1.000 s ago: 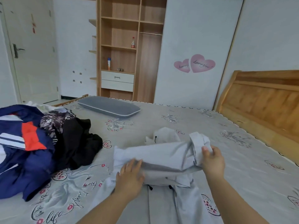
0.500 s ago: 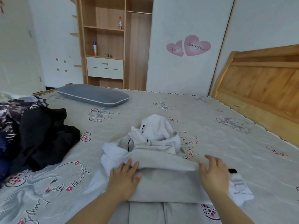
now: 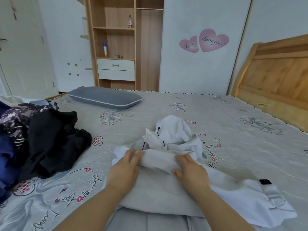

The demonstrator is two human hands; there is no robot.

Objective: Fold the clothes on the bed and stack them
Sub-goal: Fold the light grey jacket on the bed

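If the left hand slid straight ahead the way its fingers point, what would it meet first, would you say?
Probably the white jacket's bunched collar folds; the left hand points up-right across it, though depth is unclear.

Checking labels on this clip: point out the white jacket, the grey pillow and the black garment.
white jacket [image 3: 173,129], head view, on its hood.
grey pillow [image 3: 105,97], head view, middle of its top.
black garment [image 3: 50,140], head view, centre of the heap.
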